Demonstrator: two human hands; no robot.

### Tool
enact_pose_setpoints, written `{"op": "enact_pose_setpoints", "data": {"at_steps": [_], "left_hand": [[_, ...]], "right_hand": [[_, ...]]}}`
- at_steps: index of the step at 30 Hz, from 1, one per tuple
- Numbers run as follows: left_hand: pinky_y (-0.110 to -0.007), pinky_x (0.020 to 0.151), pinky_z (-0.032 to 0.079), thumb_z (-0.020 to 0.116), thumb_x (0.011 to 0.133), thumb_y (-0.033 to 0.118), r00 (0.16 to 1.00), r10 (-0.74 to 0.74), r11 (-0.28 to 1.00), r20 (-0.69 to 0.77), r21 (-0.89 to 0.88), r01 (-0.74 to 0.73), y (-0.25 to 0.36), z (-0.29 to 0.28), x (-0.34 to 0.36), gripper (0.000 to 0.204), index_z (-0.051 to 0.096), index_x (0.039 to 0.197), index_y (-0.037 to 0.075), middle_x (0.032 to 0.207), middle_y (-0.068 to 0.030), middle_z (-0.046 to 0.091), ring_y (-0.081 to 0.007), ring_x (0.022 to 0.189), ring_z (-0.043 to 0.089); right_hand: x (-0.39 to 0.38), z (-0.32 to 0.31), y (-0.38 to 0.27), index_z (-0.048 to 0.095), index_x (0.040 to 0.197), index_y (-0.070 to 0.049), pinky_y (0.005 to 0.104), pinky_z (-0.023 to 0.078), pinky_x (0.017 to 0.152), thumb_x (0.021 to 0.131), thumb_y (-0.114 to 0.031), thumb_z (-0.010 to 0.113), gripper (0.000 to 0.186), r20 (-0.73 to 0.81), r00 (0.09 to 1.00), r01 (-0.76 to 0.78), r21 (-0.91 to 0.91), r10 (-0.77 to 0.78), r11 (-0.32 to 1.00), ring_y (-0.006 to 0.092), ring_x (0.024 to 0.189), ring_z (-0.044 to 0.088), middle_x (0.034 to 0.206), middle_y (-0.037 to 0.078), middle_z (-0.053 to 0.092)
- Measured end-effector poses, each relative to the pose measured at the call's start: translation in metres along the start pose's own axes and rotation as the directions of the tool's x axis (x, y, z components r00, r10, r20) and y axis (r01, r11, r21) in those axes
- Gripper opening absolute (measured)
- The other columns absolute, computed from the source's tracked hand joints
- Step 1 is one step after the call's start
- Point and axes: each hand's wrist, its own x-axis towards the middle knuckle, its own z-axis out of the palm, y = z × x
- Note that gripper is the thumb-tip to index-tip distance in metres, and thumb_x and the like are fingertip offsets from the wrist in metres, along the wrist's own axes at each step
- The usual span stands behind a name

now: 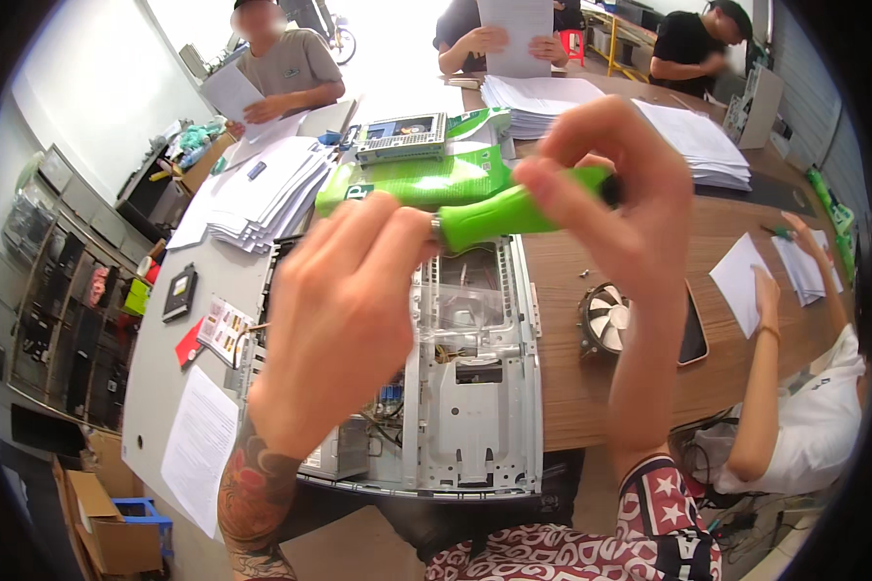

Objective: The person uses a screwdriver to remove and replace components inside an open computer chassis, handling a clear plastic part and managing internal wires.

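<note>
A screwdriver with a bright green handle (494, 217) is held up level between my hands. My left hand (339, 310) is closed at its metal collar, and its fingers hide the shaft and tip. At the handle's dark butt end, my right hand (639, 194) grips with thumb and fingers, slightly blurred. Below them lies an open metal computer case (475, 416), showing wires, a clear plastic piece and bare frame. My left forearm covers part of the case.
A fan (606, 321), a screw and a phone (694, 334) lie right. Behind the case, a metal drive cage (399, 140) rests on a green box (431, 172). Paper stacks (271, 194), a black drive (179, 292) and leaflets lie left. Several people handle papers around the table.
</note>
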Motion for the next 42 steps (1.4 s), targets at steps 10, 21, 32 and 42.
{"op": "enact_pose_setpoints", "data": {"at_steps": [10, 21, 32, 42], "left_hand": [[-0.031, 0.047, 0.04, 0.066, 0.065, 0.003, 0.891, 0.154, 0.877, 0.426, 0.356, -0.322, 0.002, -0.029, -0.005, 0.028, 0.06, 0.093, 0.004, 0.069, -0.0012, 0.048, -0.0156, 0.059, 0.054], [-0.031, 0.051, 0.047, 0.055, 0.069, -0.011, 0.945, -0.008, 0.839, 0.328, 0.516, -0.172, -0.046, -0.089, -0.022, 0.027, 0.064, 0.093, 0.0, 0.076, -0.0088, 0.063, -0.0211, 0.063, 0.062], [-0.035, 0.08, 0.042, 0.046, 0.102, 0.021, 0.917, -0.373, 0.596, -0.143, -0.795, 0.118, -0.046, -0.07, -0.001, 0.027, 0.057, 0.106, -0.004, 0.096, -0.0079, 0.053, -0.0174, 0.085, 0.051], [-0.035, 0.081, 0.051, 0.052, 0.1, 0.024, 0.815, -0.577, 0.325, -0.048, -0.93, 0.175, -0.042, -0.021, 0.003, 0.024, 0.057, 0.104, 0.001, 0.094, -0.007, 0.056, -0.0178, 0.09, 0.056]], "right_hand": [[-0.018, 0.046, 0.02, 0.058, 0.08, -0.003, 0.0447, 0.049, 0.063, 0.084, -0.031, 0.069, 0.03, 0.653, 0.751, -0.023, -0.124, 0.099, 0.992, 0.0383, 0.068, 0.062, 0.067, 0.016, 0.062], [-0.027, 0.04, 0.022, 0.059, 0.1, 0.001, 0.0345, 0.054, 0.057, 0.086, -0.019, 0.065, 0.026, 0.498, 0.849, 0.165, -0.564, 0.175, 0.809, 0.0238, 0.059, 0.067, 0.063, 0.009, 0.062], [-0.008, 0.058, -0.01, 0.05, 0.096, -0.001, 0.0382, 0.043, 0.062, 0.091, -0.028, 0.064, 0.031, 0.373, 0.901, -0.189, -0.127, 0.223, 0.974, 0.0283, 0.065, 0.055, 0.072, 0.015, 0.054], [-0.006, 0.059, 0.008, 0.058, 0.108, -0.004, 0.0404, 0.047, 0.063, 0.087, -0.014, 0.065, 0.024, 0.295, 0.952, -0.122, 0.099, 0.088, 0.988, 0.0349, 0.067, 0.062, 0.076, 0.017, 0.064]]}}
